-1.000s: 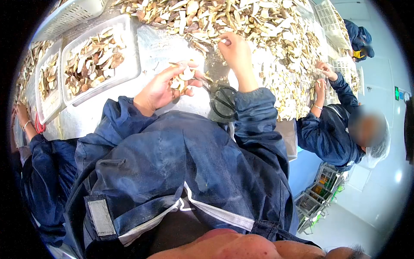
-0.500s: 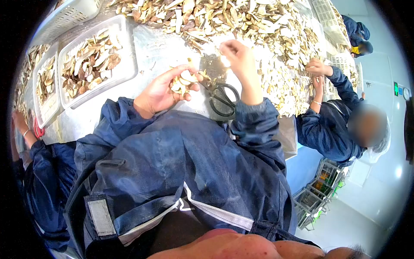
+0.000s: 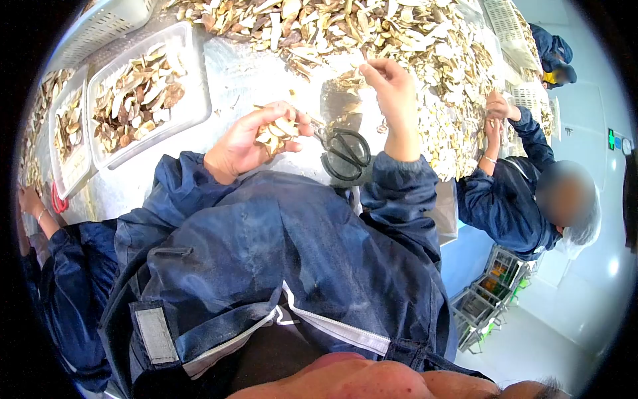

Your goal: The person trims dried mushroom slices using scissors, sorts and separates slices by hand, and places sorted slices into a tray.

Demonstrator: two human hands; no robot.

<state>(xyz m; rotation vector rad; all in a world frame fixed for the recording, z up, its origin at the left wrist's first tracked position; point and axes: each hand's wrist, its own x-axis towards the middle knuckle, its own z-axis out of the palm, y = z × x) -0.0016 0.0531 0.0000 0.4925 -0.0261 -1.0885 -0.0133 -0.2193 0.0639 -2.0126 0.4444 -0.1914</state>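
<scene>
Several pale dried mushroom slices (image 3: 276, 135) lie in my left hand (image 3: 240, 145), whose fingers curl around them above the steel table (image 3: 229, 80). My right hand (image 3: 397, 93) is raised at the near edge of a large mushroom heap (image 3: 399, 33). Its thumb and forefinger are pinched together; whatever sits between the tips is too small to make out. Black-handled scissors (image 3: 345, 154) lie between my two hands, handles toward my body, their blades partly covered near my left fingertips.
At left stands a clear plastic tub (image 3: 203, 100) of darker slices, beside a narrower tub (image 3: 66, 169). White perforated baskets (image 3: 508, 30) line the far right. A co-worker (image 3: 512, 193) handles slices at right; another person's hand (image 3: 32, 203) shows at far left.
My right hand has shifted right, and its fingers have come together at the heap's edge. My left hand still holds slices, turned slightly. The scissors show more fully.
</scene>
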